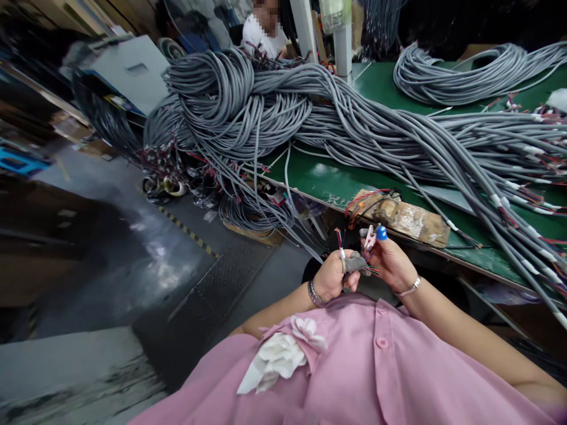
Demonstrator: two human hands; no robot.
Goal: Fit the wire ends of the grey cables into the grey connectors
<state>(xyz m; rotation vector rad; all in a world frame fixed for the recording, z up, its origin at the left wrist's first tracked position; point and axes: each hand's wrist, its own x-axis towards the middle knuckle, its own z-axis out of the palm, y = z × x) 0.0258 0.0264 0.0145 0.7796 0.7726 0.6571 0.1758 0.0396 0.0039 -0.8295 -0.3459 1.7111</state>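
My left hand [333, 276] is closed around the end of a grey cable, with grey wrapping on one finger. From this grip several thin coloured wires [339, 239] stick up past a white sleeve, and more coloured wires [372, 271] point toward the other hand. Close beside it, my right hand [392, 265] pinches a small pink clip-shaped tool [369, 238]. A blue cover [381, 233] sits on that hand's thumb. Both hands are in front of my body, just short of the bench edge. The tool's tip is too small to make out.
A large heap of grey cables [283, 127] spreads across the green bench [319, 171] and hangs over its left end. At the bench edge lies a worn wooden block [411, 221] with a fixture. Another cable coil [469, 77] rests behind. A person [264, 36] sits beyond the bench.
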